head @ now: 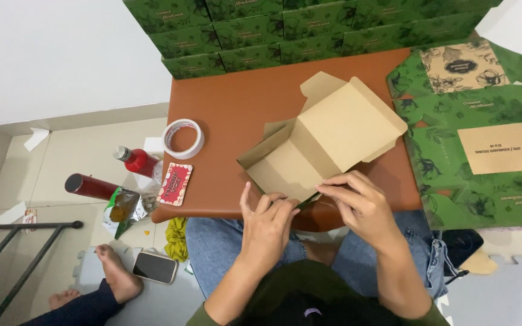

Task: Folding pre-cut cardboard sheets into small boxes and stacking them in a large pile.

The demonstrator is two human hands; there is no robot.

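A half-folded cardboard box [327, 136], plain brown inside, lies on the brown table [243, 102] with its flaps up. My left hand [267, 226] pinches the box's near edge at the table's front. My right hand [360, 202] presses the same near edge from the right, fingertips meeting the left ones. A thin green outer side of the box shows between my fingers.
Finished green boxes [297, 27] are stacked along the far side. Flat green box blanks [478, 151] lie at the right. A tape roll [183, 138] and a red card [175, 184] sit at the table's left. On the floor: bottles [137, 160], a phone [154, 267], another person's foot [116, 274].
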